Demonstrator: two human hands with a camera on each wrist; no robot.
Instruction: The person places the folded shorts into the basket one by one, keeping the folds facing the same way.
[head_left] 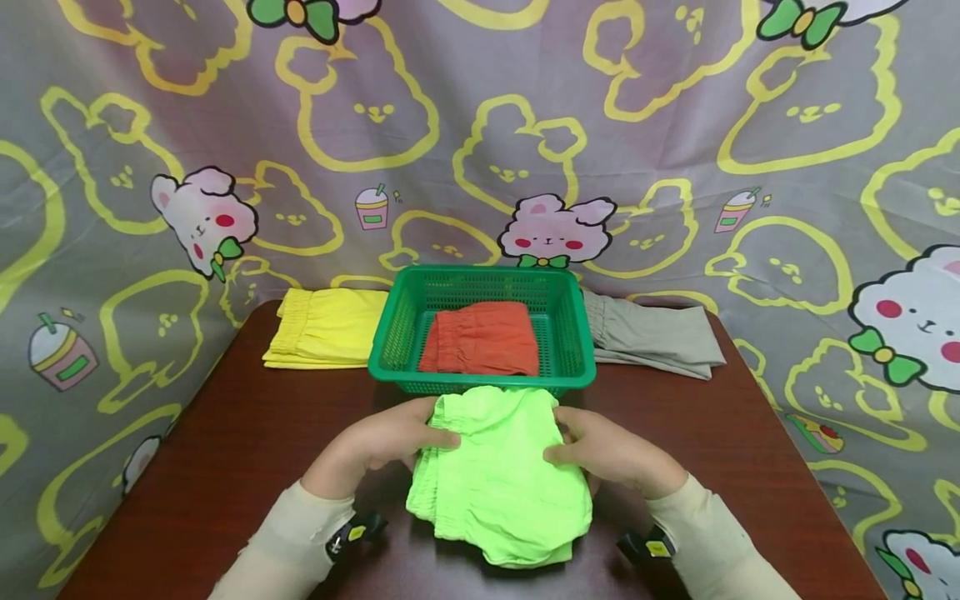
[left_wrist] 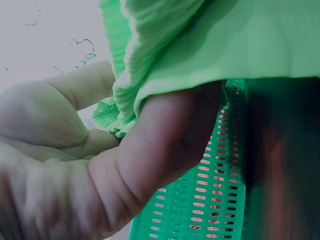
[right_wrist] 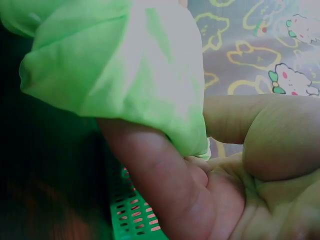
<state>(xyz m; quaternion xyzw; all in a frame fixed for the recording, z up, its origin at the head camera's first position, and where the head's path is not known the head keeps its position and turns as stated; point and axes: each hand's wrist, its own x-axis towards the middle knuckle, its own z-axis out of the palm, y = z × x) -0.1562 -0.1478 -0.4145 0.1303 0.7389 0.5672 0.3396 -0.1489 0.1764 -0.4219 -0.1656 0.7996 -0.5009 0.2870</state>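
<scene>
A folded neon-green garment (head_left: 510, 487) is being held between two hands at the near side of a brown table (head_left: 247, 475), just in front of a green plastic basket (head_left: 487, 273). Its left edge, beside a gathered elastic band, is being pinched by the left hand (head_left: 393, 437), with the thumb being laid on top and the fingers being tucked beneath. The opposite edge is being clamped in the same way by the right hand (head_left: 611, 450). In both wrist views, the cloth is being supported from below by curled fingers; whether the table is being touched by its near edge cannot be told.

Inside the basket, a folded orange-red garment (head_left: 483, 340) is being contained, and patches of red are being glimpsed through the slotted wall. The basket is being flanked by a folded yellow garment (head_left: 330, 329) on the left and a folded grey garment (head_left: 656, 333) on the right, the latter being partly covered by the rim. Both forearms are being covered by pale sleeves (head_left: 273, 546). The table is being backed by a grey cloth (head_left: 652, 154) patterned with yellow outlines and white rabbits.
</scene>
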